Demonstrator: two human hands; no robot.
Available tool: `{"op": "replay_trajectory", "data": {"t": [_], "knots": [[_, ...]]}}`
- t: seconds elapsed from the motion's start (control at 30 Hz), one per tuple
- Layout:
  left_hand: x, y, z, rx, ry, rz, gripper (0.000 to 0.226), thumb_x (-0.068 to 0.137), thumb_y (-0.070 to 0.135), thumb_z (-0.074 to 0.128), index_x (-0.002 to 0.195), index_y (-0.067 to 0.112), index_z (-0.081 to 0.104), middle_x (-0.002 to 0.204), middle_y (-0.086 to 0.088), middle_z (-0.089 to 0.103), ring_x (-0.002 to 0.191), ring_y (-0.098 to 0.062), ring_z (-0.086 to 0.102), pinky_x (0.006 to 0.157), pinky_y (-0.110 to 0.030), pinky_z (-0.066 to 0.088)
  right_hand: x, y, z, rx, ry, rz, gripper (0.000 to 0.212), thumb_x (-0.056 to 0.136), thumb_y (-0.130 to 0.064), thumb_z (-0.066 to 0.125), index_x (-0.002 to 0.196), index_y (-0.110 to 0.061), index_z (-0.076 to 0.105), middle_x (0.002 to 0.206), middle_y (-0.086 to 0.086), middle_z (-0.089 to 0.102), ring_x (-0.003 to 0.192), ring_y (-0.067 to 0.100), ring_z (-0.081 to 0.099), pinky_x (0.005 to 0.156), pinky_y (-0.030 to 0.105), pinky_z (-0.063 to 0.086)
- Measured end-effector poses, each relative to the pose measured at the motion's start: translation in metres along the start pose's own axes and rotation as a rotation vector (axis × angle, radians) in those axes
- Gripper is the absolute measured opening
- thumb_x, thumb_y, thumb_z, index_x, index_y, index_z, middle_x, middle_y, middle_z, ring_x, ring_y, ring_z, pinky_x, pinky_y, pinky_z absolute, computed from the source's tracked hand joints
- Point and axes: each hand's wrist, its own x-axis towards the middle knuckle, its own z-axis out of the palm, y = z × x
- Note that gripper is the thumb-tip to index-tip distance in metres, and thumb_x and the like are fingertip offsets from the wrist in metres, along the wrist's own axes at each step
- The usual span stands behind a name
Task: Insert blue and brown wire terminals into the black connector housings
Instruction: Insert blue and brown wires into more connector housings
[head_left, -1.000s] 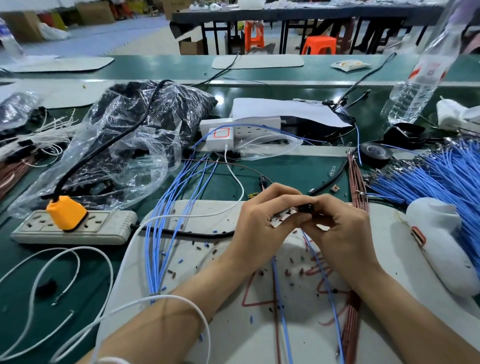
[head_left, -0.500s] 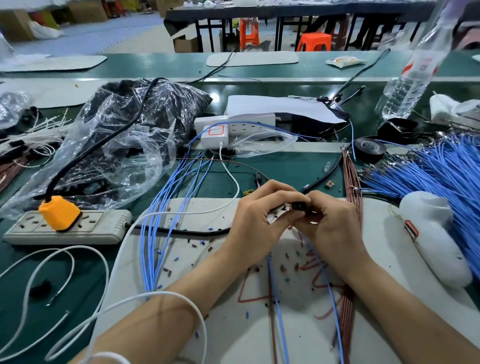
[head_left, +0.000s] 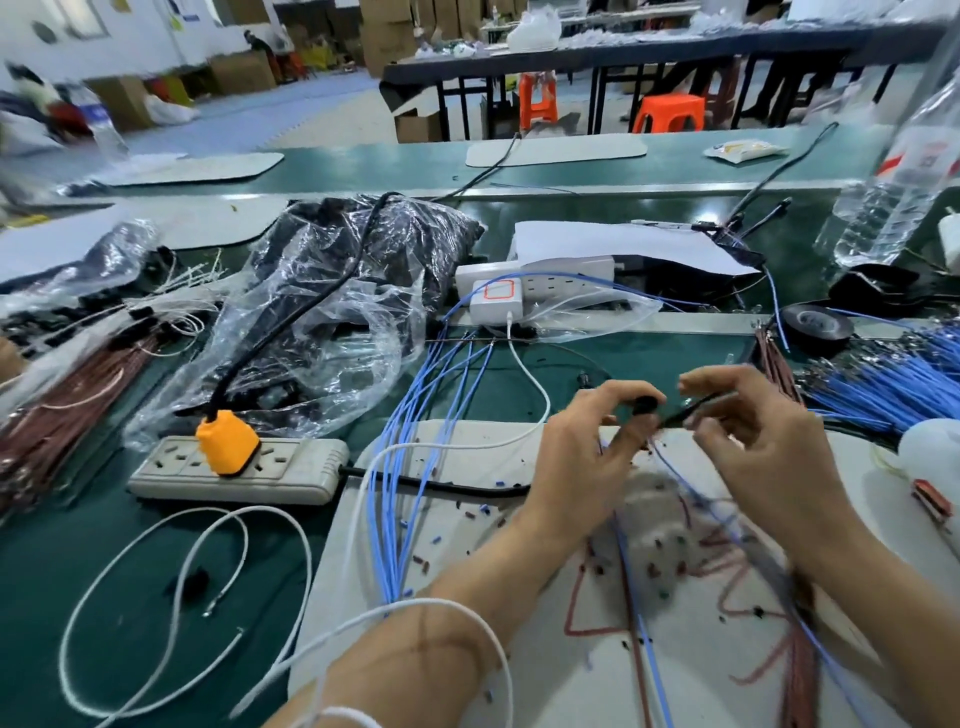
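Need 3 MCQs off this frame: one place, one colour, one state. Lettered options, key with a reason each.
1. Where is the water bottle?
A. at the far right of the bench
B. at the left, beside the plastic bag
C. between the two forearms

2. What colour is the plug seated in the power strip?
A. green
B. orange
C. white

3. What is the left hand doing?
A. lying flat and open
B. pinching a black connector housing
C. pulling the plug out

Key:
1 A: the bottle sits against the right edge of the view.
2 B: the plug body is orange against the pale strip.
3 B: thumb and fingertips close on the small black part.
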Motion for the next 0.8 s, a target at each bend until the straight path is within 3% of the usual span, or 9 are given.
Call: {"op": "replay_trajectory", "data": {"t": [0.1,0.17,0.23,0.37,0.43,0.53,0.67,0.8], "knots": [[0.001,-0.001,-0.001,-0.058,-0.029,-0.057,0.015,0.09,0.002,0.059,0.104,0.004,0.064,0.097,-0.006,0.07,0.088,-0.011,0.063,0.075,-0.018,0.048,0.032,-0.007,0.005,-0.107,0.021,-0.019,0.029,0.083,0.008,0.057,0.092,-0.018,0.068,0.085,-0.007,0.07,0.075,0.005,0.063,0.072,0.002,0.043],[0.0,-0.004,0.0,-0.074,-0.006,-0.061,0.015,0.09,0.003,0.059,0.104,0.007,0.063,0.096,-0.003,0.07,0.086,-0.007,0.063,0.075,-0.015,0.046,0.06,-0.011,0.015,-0.192,-0.116,-0.056,0.03,0.085,0.009,0.054,0.096,-0.011,0.072,0.091,0.002,0.072,0.083,0.011,0.063,0.075,0.0,0.039],[0.0,-0.007,0.0,-0.119,0.036,-0.079,0.015,0.091,0.005,0.058,0.103,0.012,0.063,0.092,-0.002,0.07,0.085,-0.009,0.064,0.076,-0.022,0.051,0.085,-0.013,0.032,-0.279,-0.266,-0.065,0.033,0.087,0.01,0.049,0.105,-0.005,0.072,0.106,0.009,0.071,0.097,0.017,0.062,0.083,0.007,0.038],[0.001,-0.01,-0.001,-0.174,0.085,-0.098,0.017,0.092,0.008,0.056,0.1,0.022,0.06,0.088,-0.001,0.069,0.083,-0.014,0.065,0.078,-0.033,0.053,0.13,-0.005,0.068,-0.557,-0.43,0.017,0.039,0.092,0.002,0.04,0.12,-0.008,0.066,0.128,0.011,0.062,0.12,0.028,0.054,0.102,0.033,0.041],[0.0,-0.01,-0.001,-0.188,0.085,-0.103,0.018,0.092,0.008,0.056,0.1,0.024,0.06,0.088,-0.001,0.069,0.083,-0.014,0.065,0.078,-0.031,0.053,0.146,0.0,0.08,-0.681,-0.438,0.089,0.036,0.091,0.001,0.039,0.117,-0.003,0.064,0.127,0.017,0.061,0.113,0.034,0.056,0.095,0.041,0.046],[0.002,-0.012,0.0,-0.205,0.075,-0.098,0.02,0.092,0.006,0.057,0.1,0.023,0.059,0.087,-0.002,0.069,0.081,-0.014,0.064,0.074,-0.024,0.052,0.159,0.002,0.093,-0.879,-0.47,0.169,0.018,0.092,-0.002,0.041,0.096,0.0,0.059,0.114,0.022,0.063,0.097,0.034,0.059,0.074,0.035,0.044],[0.004,-0.012,-0.001,-0.207,0.073,-0.08,0.017,0.092,0.008,0.057,0.1,0.023,0.06,0.086,0.002,0.068,0.079,-0.007,0.063,0.071,-0.022,0.05,0.169,0.008,0.11,-1.007,-0.438,0.189,0.029,0.093,-0.004,0.042,0.115,-0.004,0.061,0.12,0.015,0.062,0.109,0.031,0.059,0.075,0.033,0.04],[0.003,-0.012,-0.001,-0.21,0.065,-0.091,0.015,0.092,0.009,0.057,0.103,0.018,0.063,0.088,0.003,0.068,0.083,-0.006,0.063,0.073,-0.025,0.051,0.177,0.009,0.116,-0.981,-0.336,0.108,0.026,0.092,-0.005,0.045,0.112,-0.002,0.061,0.115,0.019,0.061,0.106,0.036,0.059,0.075,0.036,0.046]]}}
